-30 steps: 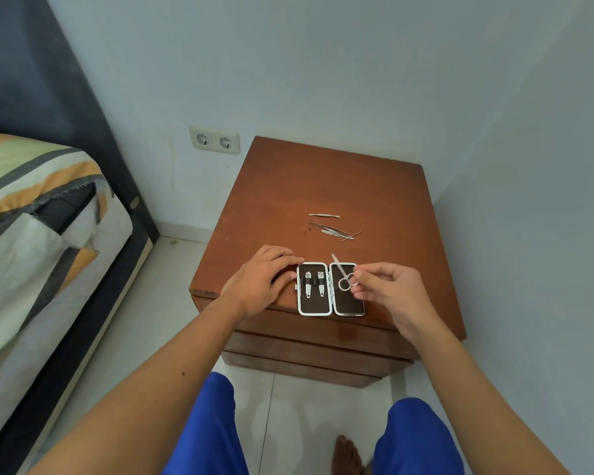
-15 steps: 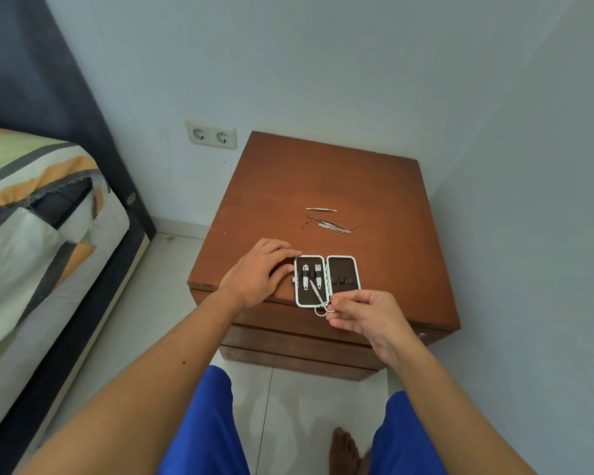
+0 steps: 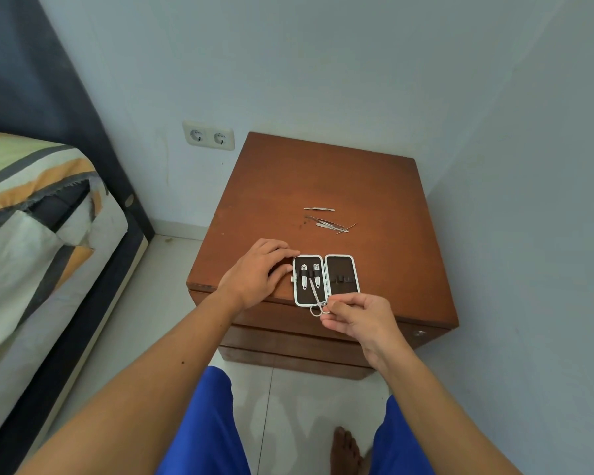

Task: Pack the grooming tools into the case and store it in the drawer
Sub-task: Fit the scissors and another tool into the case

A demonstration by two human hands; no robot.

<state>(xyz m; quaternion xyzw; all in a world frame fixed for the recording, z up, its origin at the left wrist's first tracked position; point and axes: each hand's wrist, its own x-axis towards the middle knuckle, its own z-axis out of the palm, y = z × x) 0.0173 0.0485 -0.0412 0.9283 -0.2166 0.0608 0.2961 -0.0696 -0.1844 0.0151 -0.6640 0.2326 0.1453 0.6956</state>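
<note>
Scissors [image 3: 315, 296] in right hand [image 3: 359, 318]

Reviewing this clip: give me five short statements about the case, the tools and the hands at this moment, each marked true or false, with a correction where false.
1. The case lies open on the nightstand. True.
2. The right hand pinches the scissors by the handle rings. True.
3. The left hand holds a loose tool. False: it holds nothing and rests at the case's left edge.
4. All tools are packed. False: several loose tools lie farther back on the nightstand.
5. The right half of the case holds two clippers. False: the clippers sit in the left half; the right half shows no tools.
</note>
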